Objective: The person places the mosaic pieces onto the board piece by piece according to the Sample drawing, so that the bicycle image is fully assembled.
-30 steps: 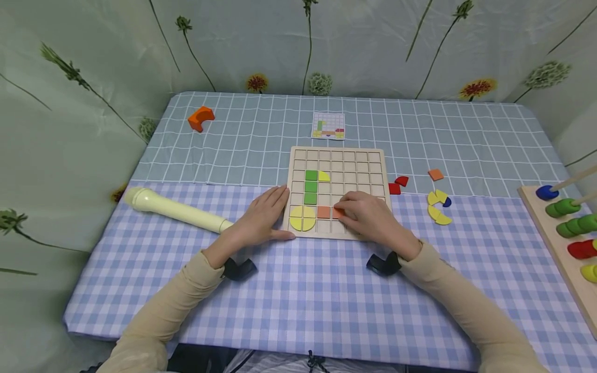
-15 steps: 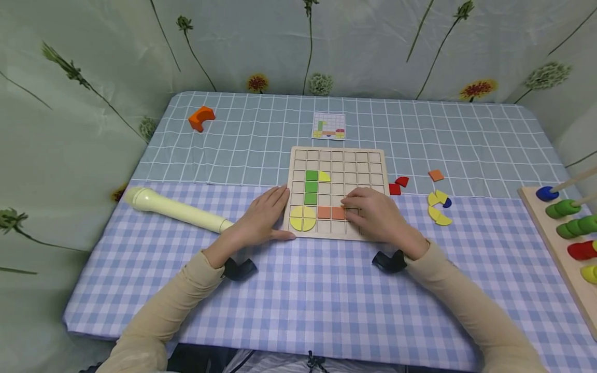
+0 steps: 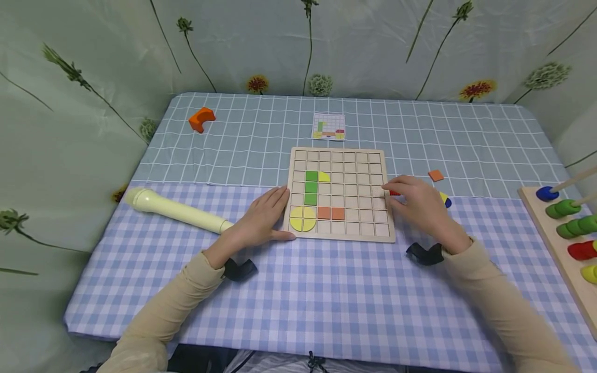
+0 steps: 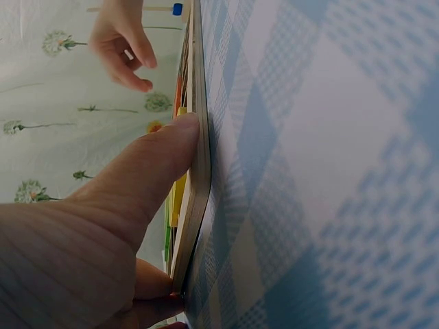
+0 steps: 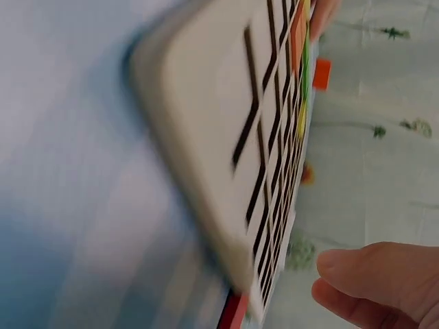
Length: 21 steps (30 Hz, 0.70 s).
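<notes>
My left hand rests against the left edge of the wooden grid board, fingers extended and thumb at its near corner. On the board lie green squares, a yellow quarter-circle, a yellow disc of quarter pieces and two orange squares side by side. My right hand hovers just past the board's right edge, its fingertips beside a red piece. Nothing shows between thumb and fingers in the right wrist view. Most of the loose yellow pieces are hidden behind this hand.
A small pattern card lies beyond the board. An orange arch block sits at the far left, and a pale yellow rod lies by the left forearm. To the right are a loose orange square, a blue piece and a bead rack.
My right hand has let go of the second orange square, leaving it flat beside the first, and has moved right off the board to the red pieces. The left hand stays put.
</notes>
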### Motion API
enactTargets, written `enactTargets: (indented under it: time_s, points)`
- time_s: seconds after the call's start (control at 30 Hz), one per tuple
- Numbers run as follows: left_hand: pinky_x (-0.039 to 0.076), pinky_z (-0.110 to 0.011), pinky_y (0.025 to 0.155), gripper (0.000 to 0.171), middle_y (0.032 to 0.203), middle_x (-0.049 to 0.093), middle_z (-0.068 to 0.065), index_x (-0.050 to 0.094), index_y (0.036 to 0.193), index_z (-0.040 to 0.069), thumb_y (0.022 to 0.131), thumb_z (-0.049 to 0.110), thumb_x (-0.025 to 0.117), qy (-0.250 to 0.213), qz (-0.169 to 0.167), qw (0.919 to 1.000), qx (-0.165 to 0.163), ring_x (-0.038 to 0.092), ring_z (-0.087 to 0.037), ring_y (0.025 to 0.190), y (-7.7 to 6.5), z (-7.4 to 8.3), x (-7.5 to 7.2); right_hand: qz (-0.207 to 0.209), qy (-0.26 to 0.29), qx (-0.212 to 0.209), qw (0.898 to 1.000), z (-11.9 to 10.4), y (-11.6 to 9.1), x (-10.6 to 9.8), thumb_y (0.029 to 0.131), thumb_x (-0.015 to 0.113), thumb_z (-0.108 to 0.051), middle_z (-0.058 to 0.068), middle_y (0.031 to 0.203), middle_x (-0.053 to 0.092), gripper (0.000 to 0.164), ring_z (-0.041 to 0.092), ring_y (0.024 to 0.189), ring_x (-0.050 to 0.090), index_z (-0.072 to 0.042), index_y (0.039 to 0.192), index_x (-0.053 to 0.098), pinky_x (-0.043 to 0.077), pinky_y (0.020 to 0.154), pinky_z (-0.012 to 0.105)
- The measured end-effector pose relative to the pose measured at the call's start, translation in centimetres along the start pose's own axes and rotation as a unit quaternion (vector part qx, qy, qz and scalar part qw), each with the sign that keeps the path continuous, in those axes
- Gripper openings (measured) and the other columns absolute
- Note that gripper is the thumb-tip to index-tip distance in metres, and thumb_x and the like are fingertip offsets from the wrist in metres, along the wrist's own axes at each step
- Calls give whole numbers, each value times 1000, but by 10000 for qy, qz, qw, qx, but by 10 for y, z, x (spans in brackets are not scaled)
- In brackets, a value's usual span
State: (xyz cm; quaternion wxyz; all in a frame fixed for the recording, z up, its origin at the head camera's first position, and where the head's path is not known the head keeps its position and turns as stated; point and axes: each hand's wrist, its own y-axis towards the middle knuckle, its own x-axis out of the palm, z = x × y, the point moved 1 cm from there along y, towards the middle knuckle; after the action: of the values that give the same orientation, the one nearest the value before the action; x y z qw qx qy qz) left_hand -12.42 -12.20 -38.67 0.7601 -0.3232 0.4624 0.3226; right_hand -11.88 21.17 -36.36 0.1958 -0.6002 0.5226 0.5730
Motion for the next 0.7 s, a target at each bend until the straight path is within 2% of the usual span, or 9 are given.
enactTargets:
  time_s: [0.13, 0.47, 0.6, 0.7]
  points:
    - [19, -55, 116, 103, 157, 13, -19, 11, 149, -3, 81, 51, 66, -4, -17, 10000, -4, 12, -37, 146, -1, 1, -1, 37, -137, 143, 9998, 13, -4, -11, 74, 70, 4, 16, 95, 69, 26, 32, 85, 62, 0, 100, 71, 49, 56, 42]
    - [19, -55, 116, 102, 157, 14, -20, 12, 149, -3, 81, 50, 67, 5, 19, 10000, 24, 13, -38, 146, -1, 2, -2, -297, -452, 854, 9949, 43, -8, -33, 79, 68, 0, 23, 103, 66, 28, 35, 83, 61, 3, 107, 67, 50, 65, 47]
    - [19, -54, 116, 102, 157, 14, -19, 12, 149, -3, 81, 50, 67, -11, 20, 10000, 22, 13, -37, 146, -1, 1, -1, -529, -562, 1131, 9906, 54, -7, -38, 80, 66, -1, 25, 106, 64, 29, 32, 73, 57, 4, 109, 66, 45, 57, 38]
    - [19, -54, 116, 102, 157, 14, -19, 12, 149, -3, 81, 51, 67, -12, 13, 10000, 19, 13, -37, 146, -1, 1, -1, -575, -581, 1218, 9892, 62, -6, -39, 81, 65, -1, 25, 105, 64, 29, 27, 65, 51, 5, 109, 66, 36, 52, 30]
